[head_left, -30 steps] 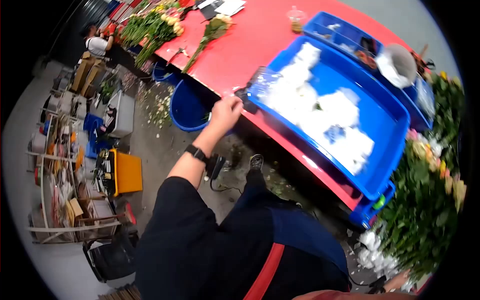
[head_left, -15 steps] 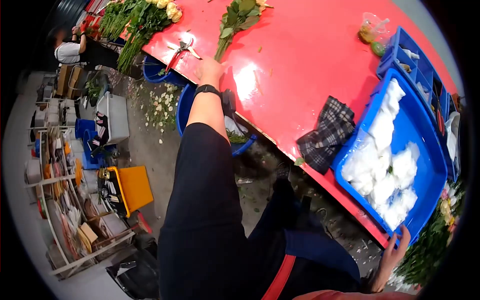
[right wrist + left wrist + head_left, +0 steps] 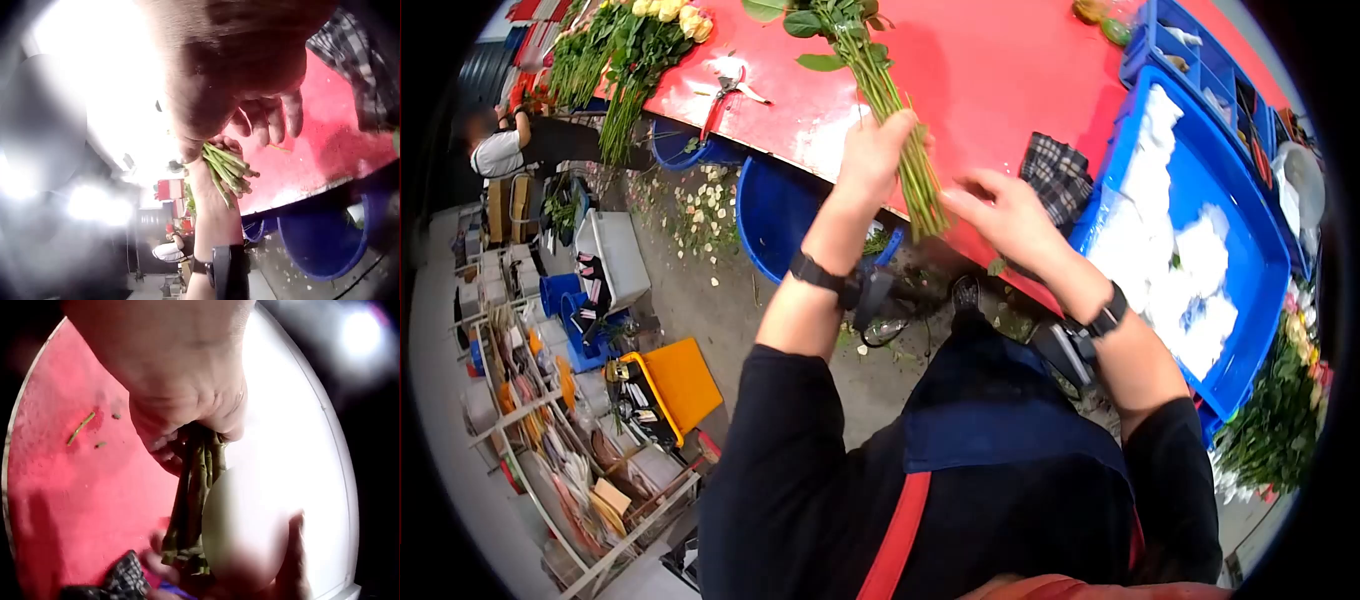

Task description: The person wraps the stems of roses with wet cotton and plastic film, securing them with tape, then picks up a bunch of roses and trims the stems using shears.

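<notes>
The left hand point(image 3: 878, 150) is curling tight round a bundle of thin green stems point(image 3: 922, 200). The right hand point(image 3: 1000, 215) is hovering beside their cut ends, fingers point(image 3: 970, 197) loosely spread, a checked cloth point(image 3: 1058, 178) lying just beyond.

Red table point(image 3: 980, 70) — glossy top, glare patch near front edge. Far-left end: rose bunches point(image 3: 630, 45), pale heads. Shears point(image 3: 722, 90) near them. Checked cloth point(image 3: 1055, 172) at near edge, just beside blue tray point(image 3: 1250, 200); white wads point(image 3: 1190, 260) inside. Compartment bin point(image 3: 1190, 45) behind tray. Stem bunch point(image 3: 880, 90) slants over near edge — contact with top unclear.
</notes>
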